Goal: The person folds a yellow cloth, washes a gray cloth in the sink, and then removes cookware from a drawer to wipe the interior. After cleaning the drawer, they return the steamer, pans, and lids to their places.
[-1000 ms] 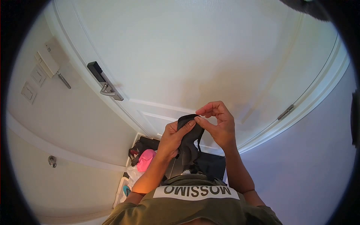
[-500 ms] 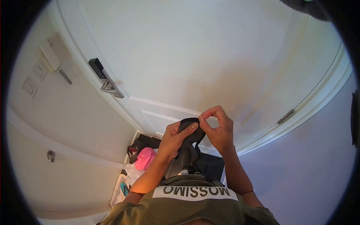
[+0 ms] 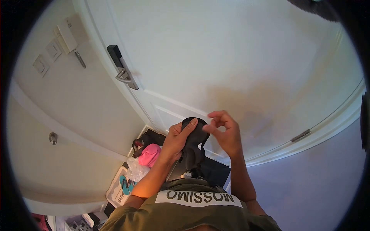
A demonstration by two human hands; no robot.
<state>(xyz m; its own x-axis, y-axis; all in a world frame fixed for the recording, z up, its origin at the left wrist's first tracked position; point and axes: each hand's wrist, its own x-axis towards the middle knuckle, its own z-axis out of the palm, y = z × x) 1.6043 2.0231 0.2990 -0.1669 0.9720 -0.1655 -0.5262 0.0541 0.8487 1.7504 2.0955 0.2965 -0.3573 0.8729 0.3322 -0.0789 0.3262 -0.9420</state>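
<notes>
My left hand (image 3: 176,141) is closed on a black, soft-looking item (image 3: 196,136) with a rounded top edge, its thumb pressed flat on the near face. The item hangs down in front of my shirt, and its exact kind does not show. Just right of its upper edge, my right hand (image 3: 226,133) is raised with thumb and fingers apart and nothing between them. The fingertips there are slightly blurred.
A white door (image 3: 239,57) with a lever handle (image 3: 123,76) stands before me. At floor level on the left lie a pink item (image 3: 150,155), a clear plastic bag (image 3: 137,169), teal flip-flops (image 3: 125,185) and a bath mat (image 3: 114,188). An intercom handset (image 3: 66,36) is on the left wall.
My right hand has let go of the black item's edge and opened its fingers. The left thumb sits slightly higher on it. The view has shifted a little to the left.
</notes>
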